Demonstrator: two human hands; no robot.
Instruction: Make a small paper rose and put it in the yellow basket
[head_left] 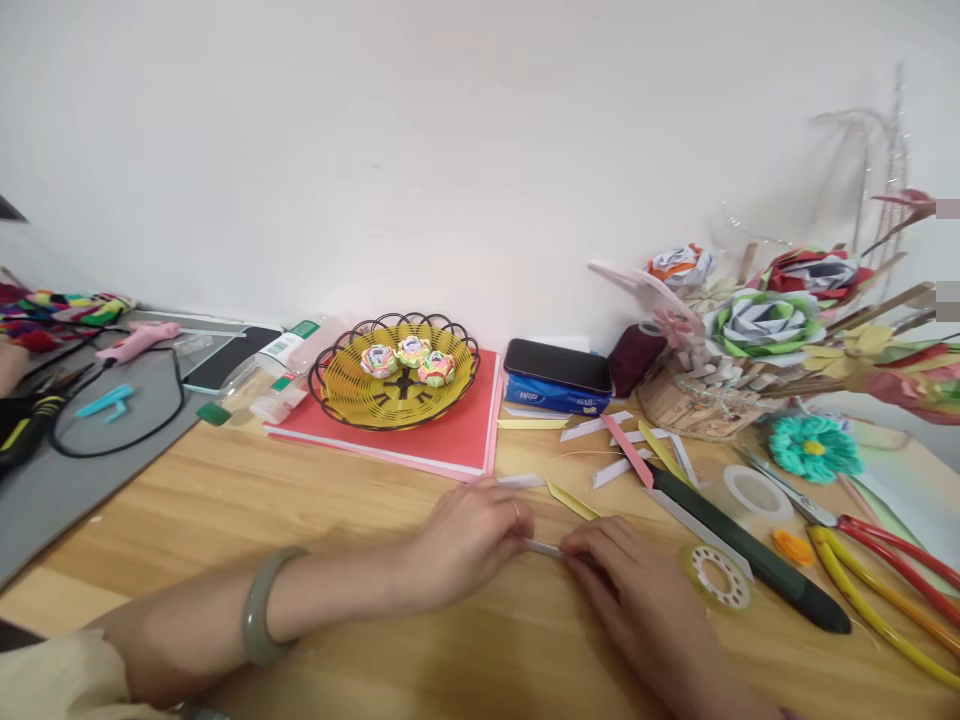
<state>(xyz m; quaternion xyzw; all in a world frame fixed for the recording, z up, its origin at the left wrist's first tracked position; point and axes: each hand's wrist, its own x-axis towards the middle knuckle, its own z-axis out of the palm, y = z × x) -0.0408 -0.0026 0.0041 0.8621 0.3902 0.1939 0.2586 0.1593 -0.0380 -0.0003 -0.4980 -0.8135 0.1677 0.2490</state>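
Observation:
Between my two hands a narrow white paper strip [544,548] is held low over the wooden table. My left hand [474,530] pinches one end, its fingers closed; a bangle circles that wrist. My right hand [637,590] grips the other end between thumb and fingers. Just beyond my hands lie a yellow paper strip [571,498] and a white strip [523,481]. More strips, among them a pink one [627,450], are scattered farther back to the right. A dark green long-handled tool [750,540] lies right of my right hand.
A yellow woven basket [352,400] with three paper flowers rests on red paper [457,450]. Tape rolls [720,578] and red-handled scissors [825,515] lie right. A blue tissue pack [555,392] carries a phone [557,366]. A pink glue gun [139,342] sits on the grey mat [135,480].

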